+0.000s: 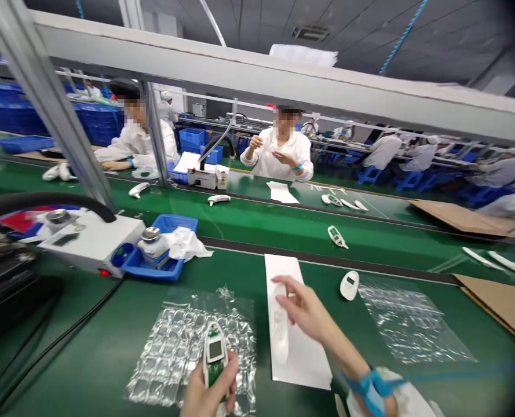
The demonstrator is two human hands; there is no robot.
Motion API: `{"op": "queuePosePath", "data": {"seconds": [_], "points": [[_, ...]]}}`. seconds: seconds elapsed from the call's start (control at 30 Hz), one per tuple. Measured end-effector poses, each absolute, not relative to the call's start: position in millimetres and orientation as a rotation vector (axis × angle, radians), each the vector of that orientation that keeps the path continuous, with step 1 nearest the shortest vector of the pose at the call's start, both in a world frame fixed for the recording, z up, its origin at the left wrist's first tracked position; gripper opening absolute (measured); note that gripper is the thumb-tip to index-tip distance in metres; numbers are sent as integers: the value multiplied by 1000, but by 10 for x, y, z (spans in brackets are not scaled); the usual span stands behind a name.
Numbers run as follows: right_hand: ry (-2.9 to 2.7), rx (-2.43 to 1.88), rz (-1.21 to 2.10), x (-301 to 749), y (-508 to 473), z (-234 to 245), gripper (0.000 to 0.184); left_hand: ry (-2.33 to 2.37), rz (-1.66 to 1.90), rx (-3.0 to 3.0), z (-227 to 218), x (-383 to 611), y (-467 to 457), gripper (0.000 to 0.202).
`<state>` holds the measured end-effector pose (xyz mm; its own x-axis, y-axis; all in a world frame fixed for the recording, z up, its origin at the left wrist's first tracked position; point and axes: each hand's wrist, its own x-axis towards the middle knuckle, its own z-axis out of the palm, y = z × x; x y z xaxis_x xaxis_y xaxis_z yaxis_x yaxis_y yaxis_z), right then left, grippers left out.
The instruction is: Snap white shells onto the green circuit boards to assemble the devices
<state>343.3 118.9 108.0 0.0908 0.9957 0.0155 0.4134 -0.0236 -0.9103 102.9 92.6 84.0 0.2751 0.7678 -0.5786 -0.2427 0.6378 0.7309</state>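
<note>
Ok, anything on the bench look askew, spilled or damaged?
Nothing looks spilled or plainly damaged. The one untidy spot is the crumpled white wipe hanging over the right edge of the blue tray. The handheld device in the left hand has its green board exposed.

Left hand [201, 399], cut by the lower edge, covers part of a handheld device [215, 352].
Dark equipment [14, 289] runs off at left, cardboard [500, 304] at right; distant workers [383, 150] are blurred.
</note>
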Motion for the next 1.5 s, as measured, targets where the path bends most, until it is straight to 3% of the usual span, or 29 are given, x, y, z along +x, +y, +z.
{"op": "queuePosePath", "data": {"seconds": [0.13,0.33,0.47,0.67,0.97,1.5], "points": [[-1450,-1431,1188,2588,898,1077,23,1186,696,657,783,900,795,62],[-1711,-1374,938,2167,1189,985,21,1450,866,828,689,446,706,41],[-1706,-1481,693,2218,1505,885,19,1500,982,773,720,131,708,48],[-1678,-1664,622,2689,1345,740,19,1554,1012,695,779,-294,851,60],[-1792,-1827,513,2749,1058,562,6,1393,961,879,831,-381,1697,45],[-1919,-1791,386,2574,1070,583,14,1438,946,1139,694,-281,1867,23]]}}
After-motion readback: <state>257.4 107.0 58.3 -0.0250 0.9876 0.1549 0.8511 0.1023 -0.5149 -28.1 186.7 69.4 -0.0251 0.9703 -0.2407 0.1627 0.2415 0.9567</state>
